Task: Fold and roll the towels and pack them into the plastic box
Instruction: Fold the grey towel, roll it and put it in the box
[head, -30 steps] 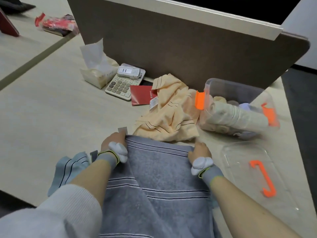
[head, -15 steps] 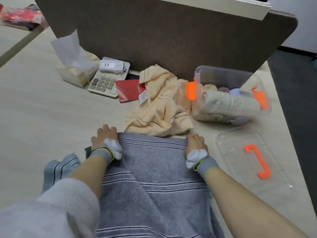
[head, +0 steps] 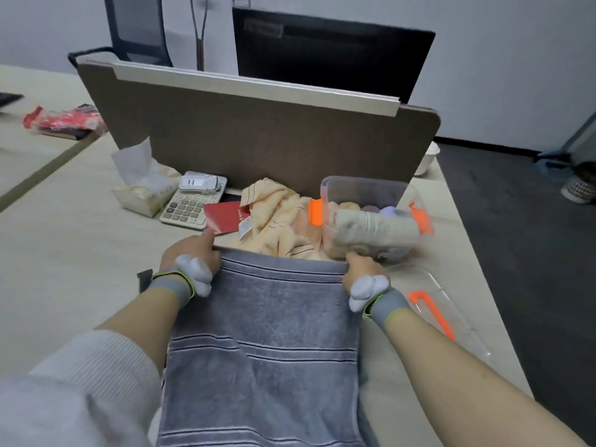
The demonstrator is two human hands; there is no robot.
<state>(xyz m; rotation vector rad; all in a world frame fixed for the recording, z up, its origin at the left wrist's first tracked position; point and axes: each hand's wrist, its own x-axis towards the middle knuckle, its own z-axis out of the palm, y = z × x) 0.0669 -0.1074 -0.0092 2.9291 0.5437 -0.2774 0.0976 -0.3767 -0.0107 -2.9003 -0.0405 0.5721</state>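
My left hand (head: 190,253) and right hand (head: 361,269) pinched the grey towel's (head: 267,333) far corners, near the plastic box (head: 367,195).

My pale desk (head: 80,253) carries the grey towel (head: 264,333) at centre, yellow towel (head: 274,217), plastic box (head: 367,191) and clear lid (head: 451,317) right, calculator (head: 190,208) and tissues (head: 145,191) upper left.

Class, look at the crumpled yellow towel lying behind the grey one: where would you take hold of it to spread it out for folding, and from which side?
Probably pinch the yellow towel at its raised corner by the divider, coming from above. That striped hem stands up free, while the near edge is hidden behind the grey towel and the right side presses against the plastic box.
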